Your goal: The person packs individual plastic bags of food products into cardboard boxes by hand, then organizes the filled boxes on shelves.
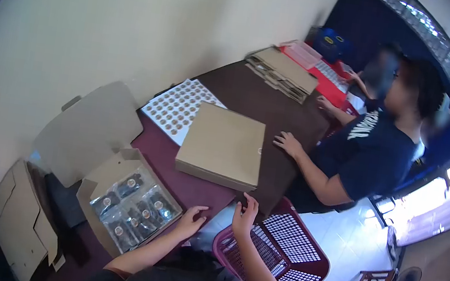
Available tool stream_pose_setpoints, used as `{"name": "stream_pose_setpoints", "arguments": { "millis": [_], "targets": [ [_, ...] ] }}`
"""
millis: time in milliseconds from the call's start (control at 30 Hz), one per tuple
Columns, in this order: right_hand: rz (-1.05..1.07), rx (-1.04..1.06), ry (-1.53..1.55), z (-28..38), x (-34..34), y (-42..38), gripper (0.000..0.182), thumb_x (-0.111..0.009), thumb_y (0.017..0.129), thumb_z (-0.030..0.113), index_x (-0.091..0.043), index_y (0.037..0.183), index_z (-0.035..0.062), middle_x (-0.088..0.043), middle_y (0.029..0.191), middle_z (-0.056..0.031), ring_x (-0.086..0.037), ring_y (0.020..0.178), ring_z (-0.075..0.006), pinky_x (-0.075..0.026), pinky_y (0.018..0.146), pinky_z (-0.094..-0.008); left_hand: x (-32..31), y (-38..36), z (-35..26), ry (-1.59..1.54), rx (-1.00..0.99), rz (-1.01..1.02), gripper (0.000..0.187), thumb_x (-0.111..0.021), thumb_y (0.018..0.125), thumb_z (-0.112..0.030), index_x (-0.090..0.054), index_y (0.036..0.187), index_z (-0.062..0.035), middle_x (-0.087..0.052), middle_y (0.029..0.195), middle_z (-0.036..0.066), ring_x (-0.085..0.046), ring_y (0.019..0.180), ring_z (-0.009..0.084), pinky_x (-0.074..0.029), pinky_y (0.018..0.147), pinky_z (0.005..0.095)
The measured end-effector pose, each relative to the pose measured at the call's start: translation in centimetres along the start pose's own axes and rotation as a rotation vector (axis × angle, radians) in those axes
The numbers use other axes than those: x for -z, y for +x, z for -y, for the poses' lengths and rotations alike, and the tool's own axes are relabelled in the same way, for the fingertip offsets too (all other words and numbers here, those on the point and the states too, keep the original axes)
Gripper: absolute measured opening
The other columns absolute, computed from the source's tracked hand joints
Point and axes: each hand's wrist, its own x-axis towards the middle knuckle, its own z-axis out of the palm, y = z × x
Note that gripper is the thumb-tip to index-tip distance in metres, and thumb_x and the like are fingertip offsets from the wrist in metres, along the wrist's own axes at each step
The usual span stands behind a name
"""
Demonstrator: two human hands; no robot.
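Looks like a between-grips moment, left hand (189, 224) loosely spread beside the open cardboard box (86, 207) of packets (143, 215) at lower left, right hand (245, 218) half-curled, seemingly empty, near the closed cardboard box (224, 143) mid-frame, so lifting either calls for a proper grip.

Obscured and unresolved items

Black packets (135, 208) in the open carton (93, 184): label print too small to read. Far person (381, 70): blurred, partly hidden behind the nearer person (379, 145).
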Motion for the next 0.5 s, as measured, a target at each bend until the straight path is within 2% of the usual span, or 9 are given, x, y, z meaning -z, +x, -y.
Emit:
{"name": "stream_pose_setpoints", "arguments": {
  "millis": [67,100,133,200,233,300,367,433,500],
  "targets": [
    [-0.065,0.049,-0.053,-2.6,1.1,2.2,0.033,-0.056,0.081,0.003,-0.055,0.114,0.0087,-0.048,0.116,-0.0150,-0.047,0.107,-0.0292,-0.045,0.084,-0.0342,-1.5,2.5,1.3,-0.358,0.300,0.062,0.044,-0.055,0.088,-0.013,-0.041,0.130,-0.0108,-0.046,0.129,0.008,-0.045,0.118,0.0201,-0.035,0.100,0.0360],
    [-0.089,0.101,-0.099,-4.0,1.4,3.4,0.034,-0.057,0.080,0.003,-0.055,0.114,0.0092,-0.048,0.116,-0.0152,-0.046,0.108,-0.0294,-0.045,0.085,-0.0348,-1.3,3.1,-0.1,-0.392,0.353,0.130,0.048,-0.056,0.089,-0.022,-0.038,0.132,-0.0113,-0.046,0.129,0.009,-0.047,0.115,0.0193,-0.036,0.098,0.0369],
    [-0.085,0.107,-0.085,-4.9,1.5,4.4,0.035,-0.058,0.080,0.008,-0.054,0.116,0.0089,-0.049,0.115,-0.0170,-0.043,0.111,-0.0333,-0.034,0.096,-0.0412,-1.5,4.0,0.8,-0.378,0.344,0.213,0.055,-0.057,0.088,-0.029,-0.034,0.135,-0.0127,-0.046,0.129,0.009,-0.047,0.115,0.0190,-0.036,0.097,0.0376],
    [0.007,0.047,0.098,-7.1,0.3,5.8,0.045,-0.057,0.084,0.009,-0.047,0.127,0.0091,-0.043,0.128,-0.0200,-0.038,0.123,-0.0342,-0.032,0.102,-0.0400,-2.7,5.5,1.3,-0.353,0.323,0.304,0.063,-0.058,0.087,-0.035,-0.030,0.139,-0.0141,-0.045,0.129,0.009,-0.047,0.114,0.0186,-0.037,0.096,0.0383],
    [0.062,-0.002,0.252,-7.5,-0.3,6.4,0.047,-0.056,0.086,0.009,-0.044,0.131,0.0089,-0.040,0.133,-0.0208,-0.035,0.127,-0.0333,-0.032,0.103,-0.0387,-3.3,6.1,0.8,-0.341,0.420,0.320,0.073,-0.061,0.084,-0.040,-0.022,0.142,-0.0158,-0.044,0.131,0.009,-0.047,0.114,0.0198,-0.037,0.096,0.0393],
    [0.162,0.044,0.128,-9.0,-1.9,6.4,0.056,-0.053,0.089,0.009,-0.029,0.139,0.0056,-0.035,0.138,-0.0212,-0.034,0.129,-0.0294,-0.032,0.104,-0.0348,-3.9,6.9,0.3,-0.319,0.530,0.333,0.084,-0.063,0.082,-0.045,-0.014,0.144,-0.0174,-0.042,0.133,0.009,-0.047,0.115,0.0210,-0.038,0.095,0.0403],
    [0.143,-0.007,0.418,-8.1,-3.2,5.1,0.062,-0.053,0.089,0.008,-0.021,0.142,0.0039,-0.037,0.136,-0.0196,-0.038,0.126,-0.0265,-0.032,0.102,-0.0322,-3.8,8.5,0.3,-0.586,0.647,0.167,0.100,-0.067,0.077,-0.049,0.000,0.146,-0.0212,-0.033,0.139,0.010,-0.047,0.115,0.0247,-0.040,0.093,0.0434],
    [0.156,-0.063,0.426,-7.0,-3.5,3.5,0.063,-0.054,0.089,0.009,-0.019,0.142,0.0031,-0.037,0.136,-0.0195,-0.039,0.125,-0.0258,-0.032,0.102,-0.0319,-2.7,9.3,0.5,-0.667,0.661,0.145,0.105,-0.070,0.074,-0.051,0.003,0.145,-0.0240,-0.026,0.143,0.010,-0.044,0.117,0.0278,-0.040,0.093,0.0474],
    [0.164,-0.094,0.424,-6.2,-3.8,2.8,0.065,-0.054,0.089,0.010,-0.017,0.142,0.0023,-0.036,0.136,-0.0194,-0.040,0.124,-0.0250,-0.032,0.102,-0.0316,-2.2,9.2,-1.2,-0.656,0.644,-0.038,0.112,-0.070,0.071,-0.056,0.004,0.145,-0.0188,-0.026,0.143,0.012,-0.039,0.121,0.0285,-0.041,0.091,0.0492]
  ]
}}
